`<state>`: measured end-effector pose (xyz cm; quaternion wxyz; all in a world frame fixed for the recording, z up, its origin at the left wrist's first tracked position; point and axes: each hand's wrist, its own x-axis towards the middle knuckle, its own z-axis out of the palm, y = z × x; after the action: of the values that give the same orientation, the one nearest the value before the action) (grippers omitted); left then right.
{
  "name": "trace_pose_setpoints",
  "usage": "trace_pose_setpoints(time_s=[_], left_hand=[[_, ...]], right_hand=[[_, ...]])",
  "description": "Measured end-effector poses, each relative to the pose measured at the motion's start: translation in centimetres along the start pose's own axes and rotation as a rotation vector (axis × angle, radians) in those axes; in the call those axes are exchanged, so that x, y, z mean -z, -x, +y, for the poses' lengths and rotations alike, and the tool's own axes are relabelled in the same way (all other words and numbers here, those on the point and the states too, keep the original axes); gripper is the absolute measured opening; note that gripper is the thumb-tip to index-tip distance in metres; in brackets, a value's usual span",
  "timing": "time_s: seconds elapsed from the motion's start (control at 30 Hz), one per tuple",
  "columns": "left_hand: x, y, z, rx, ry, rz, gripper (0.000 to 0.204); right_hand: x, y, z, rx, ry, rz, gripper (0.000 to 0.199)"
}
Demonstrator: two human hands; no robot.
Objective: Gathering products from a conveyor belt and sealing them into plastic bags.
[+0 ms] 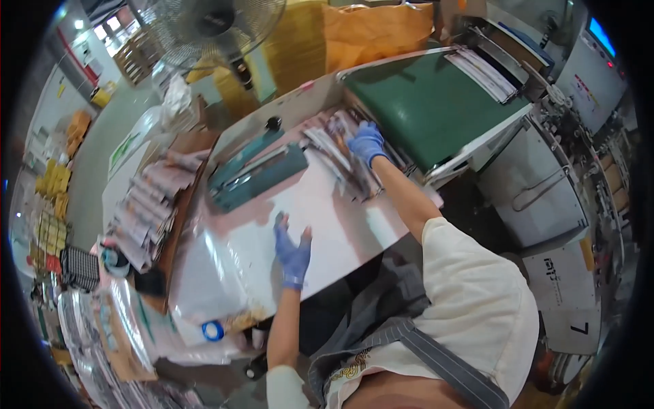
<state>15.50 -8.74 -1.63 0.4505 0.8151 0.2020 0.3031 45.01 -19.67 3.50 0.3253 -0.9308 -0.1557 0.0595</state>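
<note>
A view from above shows a person in blue gloves working at a pale, glossy table [340, 235]. The right hand [366, 142] reaches forward to the far edge of the table and rests on a loose row of slim packets [340, 155], pinkish and grey, lying side by side just beside a green conveyor belt [429, 102]; whether its fingers close around a packet cannot be told. The left hand [293, 249] lies flat on the bare table, fingers spread wide, holding nothing. Left of the packets sits a teal heat sealer [255, 174] with a long bar and a black knob. Farther left, more packets of the same kind are heaped in a brown cardboard tray [180, 204]. A standing fan [214, 27] is behind the table.
</note>
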Motion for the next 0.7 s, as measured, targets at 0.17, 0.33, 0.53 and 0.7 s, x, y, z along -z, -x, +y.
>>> trace_pose_setpoints(time_s=[0.17, 0.33, 0.53, 0.7], left_hand=[[-14.0, -15.4, -5.3, 0.126, -0.052, -0.052, 0.071], [-22.2, -22.9, -3.6, 0.343, 0.567, -0.138, 0.068], [-18.5, -22.0, -10.3, 0.575, 0.797, -0.438, 0.066], [-8.4, -15.4, -0.7, 0.024, 0.632, -0.228, 0.088]], right_hand=[[-5.8, -6.7, 5.3, -0.185, -0.152, 0.161, 0.097], [-6.0, -9.7, 6.4, -0.234, -0.235, -0.086, 0.097], [-6.5, -4.8, 4.7, -0.269, -1.269, -0.638, 0.064], [-1.2, 2.7, 0.3, 0.146, -1.234, -0.461, 0.092]])
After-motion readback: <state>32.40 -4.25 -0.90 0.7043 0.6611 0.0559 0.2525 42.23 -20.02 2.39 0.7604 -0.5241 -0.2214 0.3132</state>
